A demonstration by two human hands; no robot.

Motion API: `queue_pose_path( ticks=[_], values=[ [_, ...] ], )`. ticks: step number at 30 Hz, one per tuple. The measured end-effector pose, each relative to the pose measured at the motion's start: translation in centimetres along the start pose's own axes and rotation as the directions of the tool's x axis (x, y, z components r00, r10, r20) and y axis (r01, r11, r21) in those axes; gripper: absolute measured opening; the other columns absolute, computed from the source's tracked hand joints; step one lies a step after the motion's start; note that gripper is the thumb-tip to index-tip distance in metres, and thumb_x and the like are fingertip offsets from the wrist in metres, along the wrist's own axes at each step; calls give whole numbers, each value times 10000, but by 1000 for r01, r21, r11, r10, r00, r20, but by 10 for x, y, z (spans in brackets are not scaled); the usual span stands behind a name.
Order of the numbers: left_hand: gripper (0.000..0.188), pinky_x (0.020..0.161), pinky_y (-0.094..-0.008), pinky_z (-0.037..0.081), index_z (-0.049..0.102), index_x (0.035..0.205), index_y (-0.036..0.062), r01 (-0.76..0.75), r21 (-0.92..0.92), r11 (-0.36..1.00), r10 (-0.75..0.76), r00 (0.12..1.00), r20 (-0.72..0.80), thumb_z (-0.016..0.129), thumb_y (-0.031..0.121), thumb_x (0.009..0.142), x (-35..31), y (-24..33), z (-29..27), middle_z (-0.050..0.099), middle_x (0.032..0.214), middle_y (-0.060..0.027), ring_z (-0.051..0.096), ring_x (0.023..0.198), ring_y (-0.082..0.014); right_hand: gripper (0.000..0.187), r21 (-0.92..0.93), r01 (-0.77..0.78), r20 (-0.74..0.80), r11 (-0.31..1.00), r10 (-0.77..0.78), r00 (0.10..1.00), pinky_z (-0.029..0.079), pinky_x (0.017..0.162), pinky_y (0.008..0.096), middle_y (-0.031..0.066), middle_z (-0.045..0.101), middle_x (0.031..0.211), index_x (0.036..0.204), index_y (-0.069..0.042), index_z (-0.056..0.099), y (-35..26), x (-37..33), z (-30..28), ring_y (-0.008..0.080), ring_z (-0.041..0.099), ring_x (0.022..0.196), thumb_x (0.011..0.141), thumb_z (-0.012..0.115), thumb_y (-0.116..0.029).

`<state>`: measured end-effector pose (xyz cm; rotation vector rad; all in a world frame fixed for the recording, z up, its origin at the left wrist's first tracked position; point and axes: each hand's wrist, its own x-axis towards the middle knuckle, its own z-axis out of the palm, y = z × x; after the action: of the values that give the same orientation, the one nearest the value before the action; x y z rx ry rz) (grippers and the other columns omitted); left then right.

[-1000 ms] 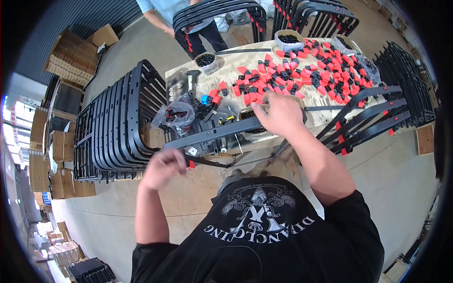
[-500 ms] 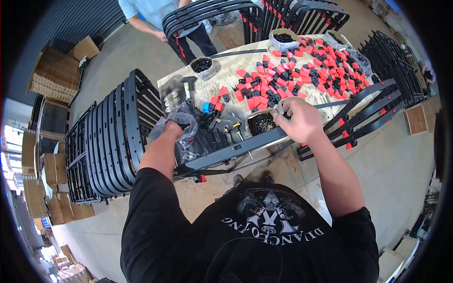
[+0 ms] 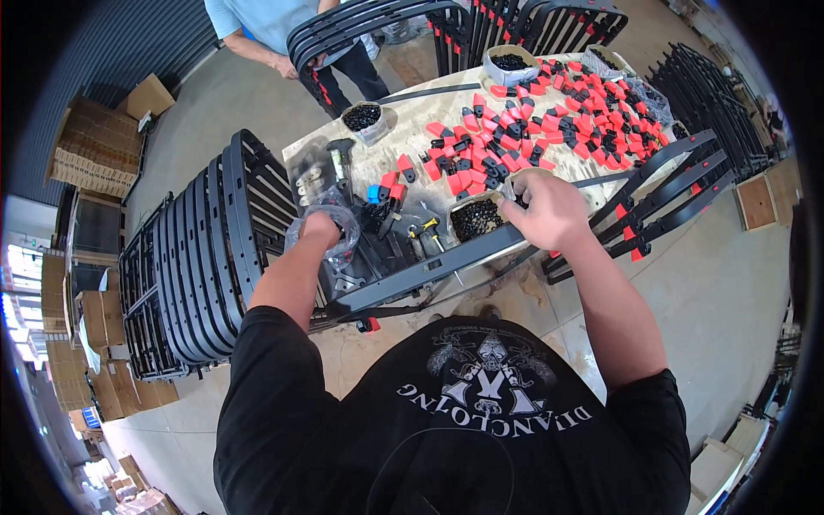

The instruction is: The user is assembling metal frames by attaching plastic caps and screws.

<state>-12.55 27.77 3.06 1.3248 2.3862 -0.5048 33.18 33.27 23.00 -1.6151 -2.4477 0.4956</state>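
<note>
My left hand (image 3: 321, 228) reaches into a clear plastic bag (image 3: 347, 244) on the left of the table; its fingers are hidden inside. My right hand (image 3: 549, 211) is curled over a small tub (image 3: 521, 174), thumb and fingers bent toward each other; their tips, and anything between them, are hidden. Just left of it stands an open box (image 3: 477, 220) of small black parts. A black metal frame (image 3: 429, 273) lies along the table's near edge, passing below both hands. Between the hands are a yellow-and-black tool (image 3: 424, 229) and a blue piece (image 3: 373, 194).
Red-and-black plastic caps (image 3: 506, 137) are heaped across the table (image 3: 412, 120). A hammer (image 3: 342, 163) lies at left. Tubs of black parts (image 3: 364, 118) stand along the far edge. Curved black frames (image 3: 202, 249) are stacked at left. Another person (image 3: 275, 34) holds a frame across the table.
My left hand has shifted slightly right within the bag, and the bag's edge has moved with it. The right hand stays over the tub, its fingers slightly lower.
</note>
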Motion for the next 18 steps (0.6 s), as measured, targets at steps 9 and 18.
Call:
queue_pose_path(
  ticks=[9, 18],
  values=[
    [333, 964, -442, 540, 710, 1137, 22, -176, -272, 946, 118, 969, -217, 690, 210, 864, -121, 32, -80, 670, 1267, -233, 678, 1131, -370, 433, -5, 185, -137, 983, -184, 973, 561, 790, 486, 177, 716, 780, 957, -28, 699, 14, -5, 6, 381, 711, 795, 876, 673, -452],
    [203, 771, -392, 549, 687, 1053, -2, -810, -325, 489, 528, 571, -629, 726, 102, 884, -297, 93, -118, 662, 963, -160, 664, 852, -338, 460, -29, 200, -117, 979, -202, 972, 567, 741, 493, 199, 710, 773, 948, -9, 666, 20, -7, 4, 382, 715, 792, 905, 628, -466]
  ],
)
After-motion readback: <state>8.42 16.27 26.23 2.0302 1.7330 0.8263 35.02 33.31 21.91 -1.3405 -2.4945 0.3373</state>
